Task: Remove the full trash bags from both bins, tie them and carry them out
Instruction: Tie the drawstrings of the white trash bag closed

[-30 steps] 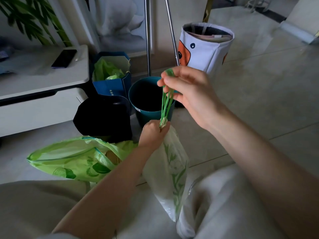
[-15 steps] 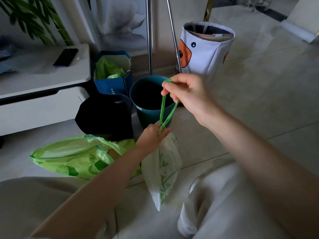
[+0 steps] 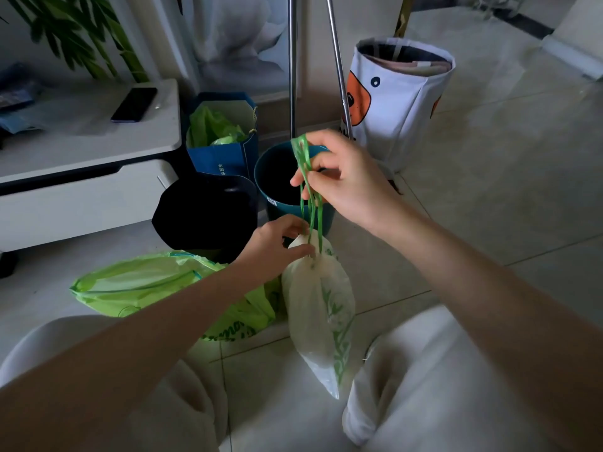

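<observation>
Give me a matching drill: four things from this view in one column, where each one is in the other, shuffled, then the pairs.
1. phone
2. white bag
3. green bag
4. teal bin

a. lying on the floor
b. hanging from green strings
c. on the white cabinet
d. standing empty behind the hands

Pairs: 1-c, 2-b, 3-a, 4-d

— What changed above the teal bin [image 3: 277,177]?
— The right hand [image 3: 346,181] regripped the green drawstring [image 3: 311,207], now looped over its fingers.
— And below?
— The left hand [image 3: 277,246] shifted to pinching the white bag [image 3: 318,308] neck, which hangs straighter.
</observation>
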